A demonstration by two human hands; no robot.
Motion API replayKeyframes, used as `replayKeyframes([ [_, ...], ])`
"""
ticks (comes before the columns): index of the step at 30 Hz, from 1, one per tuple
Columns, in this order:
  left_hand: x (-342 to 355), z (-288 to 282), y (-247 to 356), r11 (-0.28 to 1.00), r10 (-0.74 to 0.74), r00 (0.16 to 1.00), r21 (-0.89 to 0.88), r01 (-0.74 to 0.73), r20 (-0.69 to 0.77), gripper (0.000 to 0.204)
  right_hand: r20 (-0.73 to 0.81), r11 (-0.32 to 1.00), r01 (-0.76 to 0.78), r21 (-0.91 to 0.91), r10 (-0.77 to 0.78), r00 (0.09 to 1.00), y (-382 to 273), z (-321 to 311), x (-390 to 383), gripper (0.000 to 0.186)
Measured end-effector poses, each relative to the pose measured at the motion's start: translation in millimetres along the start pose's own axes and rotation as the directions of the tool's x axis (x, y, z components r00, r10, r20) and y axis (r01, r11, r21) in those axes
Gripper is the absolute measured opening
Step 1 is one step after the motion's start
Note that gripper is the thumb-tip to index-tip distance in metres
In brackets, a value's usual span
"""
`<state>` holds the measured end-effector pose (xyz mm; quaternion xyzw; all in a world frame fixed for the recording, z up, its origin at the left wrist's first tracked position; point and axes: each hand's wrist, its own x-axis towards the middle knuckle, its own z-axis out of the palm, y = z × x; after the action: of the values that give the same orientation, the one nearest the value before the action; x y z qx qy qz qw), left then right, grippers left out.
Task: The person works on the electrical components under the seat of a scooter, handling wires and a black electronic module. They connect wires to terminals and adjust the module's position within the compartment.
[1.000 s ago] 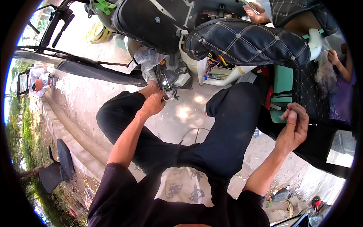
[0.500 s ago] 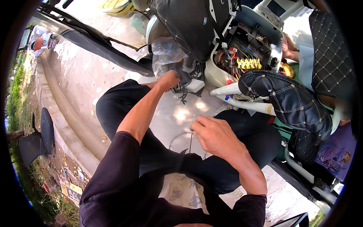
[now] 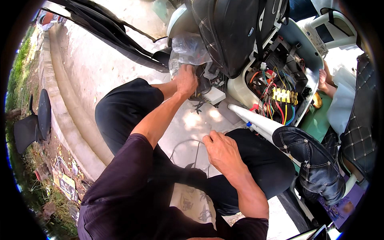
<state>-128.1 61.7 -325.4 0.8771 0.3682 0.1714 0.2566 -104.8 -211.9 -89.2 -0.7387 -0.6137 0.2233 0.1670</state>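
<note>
My left hand [image 3: 187, 82] reaches down at the clear plastic bag [image 3: 188, 48], beside a small white box [image 3: 215, 96] and a heap of dark small parts. Its fingers are bent and closed, their tips hidden, so what they grip cannot be made out. Over my right knee, my right hand [image 3: 224, 154] is closed with its fingertips pinched on a thin grey cable [image 3: 197, 154]. The cable loops down between my legs. To the right stands an opened scooter body [image 3: 244, 90] with coloured wires and a yellow terminal strip [image 3: 284, 96] exposed.
A black seat [image 3: 220, 36] leans above the opened body. White frame tubes [image 3: 256, 120] and a black quilted cushion [image 3: 308, 156] crowd the right side. Another person's hand [image 3: 323, 80] rests by the body's far edge. A concrete kerb [image 3: 68, 116] runs along the left.
The view has shifted, so the surroundings sit differently in the picture. My left hand has pushed a little further toward the plastic bag; my right hand keeps its pinch on the cable.
</note>
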Motion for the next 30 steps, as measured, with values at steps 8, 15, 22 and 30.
replayKeyframes([
  [8,99.5,-19.7,-24.4,0.976,0.09,0.995,-0.201,-0.078,0.047,0.045,0.018,0.999,-0.046,-0.005,0.046,0.999,-7.0,-5.8,-3.6,0.011],
  [15,144.8,-58.2,-11.4,0.966,0.171,0.967,-0.226,-0.127,0.189,0.068,0.112,0.997,-0.079,0.005,0.078,0.991,-7.2,-13.2,3.4,0.011],
  [22,158.5,-71.1,-19.1,0.97,0.233,0.939,-0.122,-0.208,0.254,0.068,0.047,0.999,-0.051,-0.021,0.052,0.998,0.5,-10.2,6.0,0.015],
  [30,167.5,-50.5,-17.3,0.99,0.135,0.858,-0.04,-0.133,0.495,0.04,0.044,0.996,-0.09,-0.015,0.09,0.995,2.5,-7.5,6.4,0.015],
])
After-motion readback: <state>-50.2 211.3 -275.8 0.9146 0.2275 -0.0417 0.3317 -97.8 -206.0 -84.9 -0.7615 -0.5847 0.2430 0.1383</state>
